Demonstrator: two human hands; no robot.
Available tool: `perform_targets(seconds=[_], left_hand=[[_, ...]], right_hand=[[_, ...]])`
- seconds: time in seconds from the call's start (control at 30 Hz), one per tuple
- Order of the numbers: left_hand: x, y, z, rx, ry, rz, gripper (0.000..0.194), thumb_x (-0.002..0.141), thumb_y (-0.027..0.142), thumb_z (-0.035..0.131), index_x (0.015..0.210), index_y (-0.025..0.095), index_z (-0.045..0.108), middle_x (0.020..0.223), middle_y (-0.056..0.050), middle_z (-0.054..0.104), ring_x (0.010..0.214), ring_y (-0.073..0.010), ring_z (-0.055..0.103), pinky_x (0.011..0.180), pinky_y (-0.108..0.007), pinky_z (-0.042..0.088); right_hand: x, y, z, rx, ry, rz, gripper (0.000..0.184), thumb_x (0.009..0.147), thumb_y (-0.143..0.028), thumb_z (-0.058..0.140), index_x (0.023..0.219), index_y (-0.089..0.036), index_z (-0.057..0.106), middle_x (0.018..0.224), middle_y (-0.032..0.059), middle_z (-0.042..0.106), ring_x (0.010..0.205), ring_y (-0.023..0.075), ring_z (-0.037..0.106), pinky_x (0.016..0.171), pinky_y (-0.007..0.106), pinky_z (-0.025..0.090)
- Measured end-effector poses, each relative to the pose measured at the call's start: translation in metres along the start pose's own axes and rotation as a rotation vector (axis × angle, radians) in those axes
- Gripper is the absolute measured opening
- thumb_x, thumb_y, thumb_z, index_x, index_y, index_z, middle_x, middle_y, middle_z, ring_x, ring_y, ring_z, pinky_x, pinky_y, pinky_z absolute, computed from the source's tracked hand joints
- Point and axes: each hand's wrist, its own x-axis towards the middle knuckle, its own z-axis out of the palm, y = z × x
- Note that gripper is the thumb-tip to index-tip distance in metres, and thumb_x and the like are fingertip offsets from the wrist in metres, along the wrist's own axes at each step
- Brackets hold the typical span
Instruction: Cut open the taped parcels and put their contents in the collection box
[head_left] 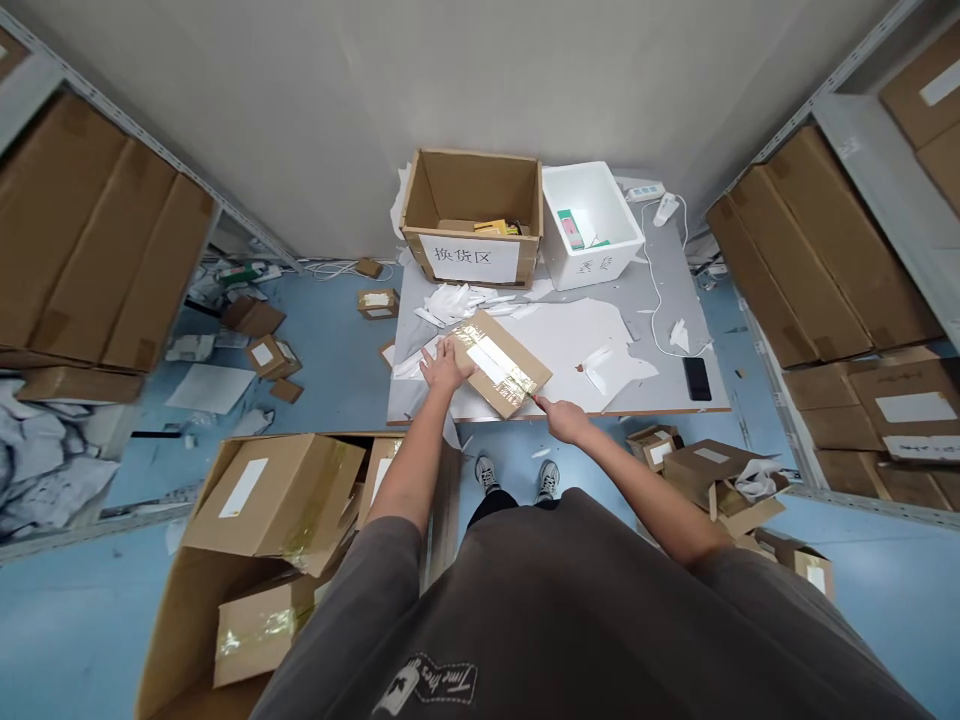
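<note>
A flat cardboard box [517, 352] with a white label and shiny clear-yellow tape lies at an angle near the front edge of the table. My left hand [445, 368] rests on its left end, fingers spread and pressing on the cardboard. At the near right corner my right hand [565, 419] is closed around a slim box cutter [538, 402], most of whose handle is inside the fist. Its tip meets the taped edge of the box. White paper sheeting [570, 325] lies under and beside the box, with crumpled scraps behind it.
An open carton [471, 258] with a paper sign and a white foam box [596, 268] stand at the back of the table. A phone [697, 379] lies front right. A large carton [169, 630] of parcels stands left; more boxes [705, 470] sit on the floor right.
</note>
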Motion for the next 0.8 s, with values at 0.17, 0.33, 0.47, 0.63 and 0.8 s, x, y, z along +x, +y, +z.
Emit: perform_targets(seconds=[0.17, 0.33, 0.47, 0.63, 0.8], left_hand=[[-0.004, 0.007, -0.007, 0.06, 0.006, 0.008, 0.114, 0.086, 0.083, 0.058, 0.176, 0.024, 0.02, 0.185, -0.012, 0.011, 0.168, -0.0493, 0.005, 0.13, -0.066, 0.025], [-0.029, 0.025, -0.002, 0.169, 0.138, 0.489, 0.08, 0.095, 0.048, 0.062, 0.166, 0.017, 0.043, 0.175, -0.019, 0.037, 0.165, -0.0418, 0.023, 0.132, -0.058, 0.026], [-0.049, 0.046, 0.009, 0.337, -0.1, 0.971, 0.091, 0.074, 0.029, 0.081, 0.16, 0.029, 0.051, 0.17, -0.013, 0.044, 0.161, -0.0378, 0.033, 0.128, -0.05, 0.035], [-0.053, 0.072, 0.016, 0.471, -0.04, 0.931, 0.088, 0.071, 0.025, 0.085, 0.154, 0.029, 0.056, 0.154, -0.018, 0.053, 0.144, -0.0392, 0.047, 0.119, -0.053, 0.037], [-0.047, 0.096, 0.014, 0.45, -0.043, 0.836, 0.092, 0.067, 0.029, 0.087, 0.154, 0.028, 0.054, 0.144, -0.018, 0.057, 0.134, -0.0399, 0.05, 0.112, -0.052, 0.039]], right_hand=[[-0.012, 0.019, 0.017, 0.034, 0.091, -0.004, 0.068, 0.102, -0.017, 0.051, 0.169, -0.026, 0.042, 0.123, 0.0193, 0.077, 0.113, 0.0346, 0.074, 0.09, 0.038, 0.052], [-0.026, 0.058, 0.036, 0.223, 0.292, 0.011, 0.064, 0.108, -0.027, 0.042, 0.172, -0.03, 0.037, 0.124, 0.0144, 0.078, 0.107, 0.033, 0.075, 0.089, 0.038, 0.053], [-0.025, 0.079, 0.045, 0.475, 0.479, -0.015, 0.066, 0.107, -0.03, 0.042, 0.172, -0.03, 0.035, 0.131, 0.0122, 0.076, 0.105, 0.0324, 0.075, 0.091, 0.042, 0.057], [-0.006, 0.092, 0.059, 0.897, 0.543, -0.02, 0.075, 0.104, -0.044, 0.048, 0.173, -0.025, 0.026, 0.105, 0.0067, 0.078, 0.074, 0.0244, 0.075, 0.085, 0.043, 0.062], [0.03, 0.092, 0.071, 1.2, 0.43, 0.009, 0.06, 0.094, -0.049, 0.057, 0.148, -0.027, 0.046, 0.1, 0.0018, 0.073, 0.069, 0.0194, 0.074, 0.066, 0.033, 0.062]])
